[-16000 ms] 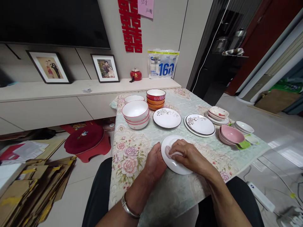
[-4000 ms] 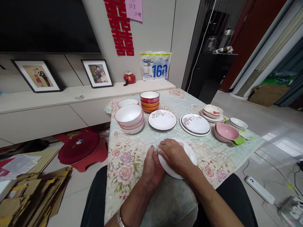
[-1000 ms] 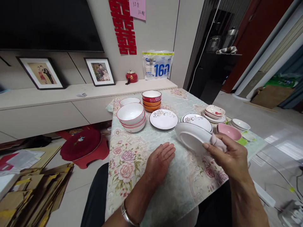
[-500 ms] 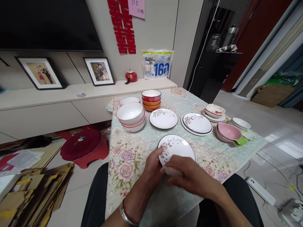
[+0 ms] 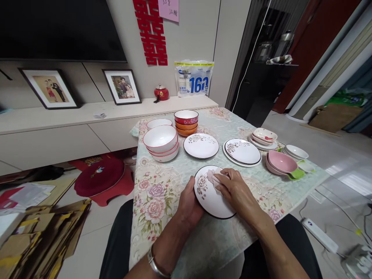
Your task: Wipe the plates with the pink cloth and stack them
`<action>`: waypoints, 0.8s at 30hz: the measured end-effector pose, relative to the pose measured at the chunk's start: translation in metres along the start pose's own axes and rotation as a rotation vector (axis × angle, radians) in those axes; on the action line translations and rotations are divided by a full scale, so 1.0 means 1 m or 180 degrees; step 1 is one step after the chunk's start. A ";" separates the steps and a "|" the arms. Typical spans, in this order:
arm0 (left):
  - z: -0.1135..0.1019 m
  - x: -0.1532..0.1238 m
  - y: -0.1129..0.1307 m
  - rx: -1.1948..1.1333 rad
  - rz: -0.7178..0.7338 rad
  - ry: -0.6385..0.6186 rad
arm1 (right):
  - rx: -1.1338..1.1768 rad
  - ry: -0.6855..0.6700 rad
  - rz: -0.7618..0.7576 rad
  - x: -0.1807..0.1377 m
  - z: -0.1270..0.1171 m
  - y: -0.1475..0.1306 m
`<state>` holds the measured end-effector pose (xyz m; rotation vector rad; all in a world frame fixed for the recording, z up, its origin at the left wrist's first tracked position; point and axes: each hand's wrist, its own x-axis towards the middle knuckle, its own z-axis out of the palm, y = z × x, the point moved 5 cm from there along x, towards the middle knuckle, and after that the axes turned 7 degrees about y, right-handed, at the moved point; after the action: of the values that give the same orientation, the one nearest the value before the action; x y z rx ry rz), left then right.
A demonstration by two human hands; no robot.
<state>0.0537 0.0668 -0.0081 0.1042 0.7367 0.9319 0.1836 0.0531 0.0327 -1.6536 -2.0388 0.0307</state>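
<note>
My left hand grasps a plate by its nine o'clock edge, straight ahead of me at twelve o'clock. My right hand pinches a cloth against its face, toward the twelve o'clock rim. From there, pink bowls sit at two o'clock, stacked plates at one, orange bowls at eleven.

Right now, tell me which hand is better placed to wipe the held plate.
Probably the right hand: it holds the pale cloth against the plate, while the left hand supports the plate's edge.
</note>
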 end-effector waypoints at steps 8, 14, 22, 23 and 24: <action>-0.005 -0.002 -0.001 -0.0134 0.0041 0.0226 | -0.0412 0.0315 0.0115 0.027 0.020 -0.024; -0.002 -0.002 0.001 -0.0269 -0.0044 0.0263 | 0.0546 -0.0572 -0.0583 0.018 0.000 -0.060; -0.003 -0.001 0.000 -0.0400 0.0062 0.0091 | 0.1311 -0.0406 -0.0616 0.024 0.009 -0.050; -0.004 0.000 0.001 -0.0408 0.0105 0.0091 | 0.1221 -0.0248 -0.0565 0.029 0.016 -0.047; -0.005 0.000 0.001 -0.0377 0.0133 0.0104 | 0.1102 -0.0098 -0.0488 0.033 0.022 -0.043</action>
<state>0.0502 0.0664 -0.0120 0.0002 0.7100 1.0171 0.1312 0.0786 0.0400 -1.2901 -2.0403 0.3381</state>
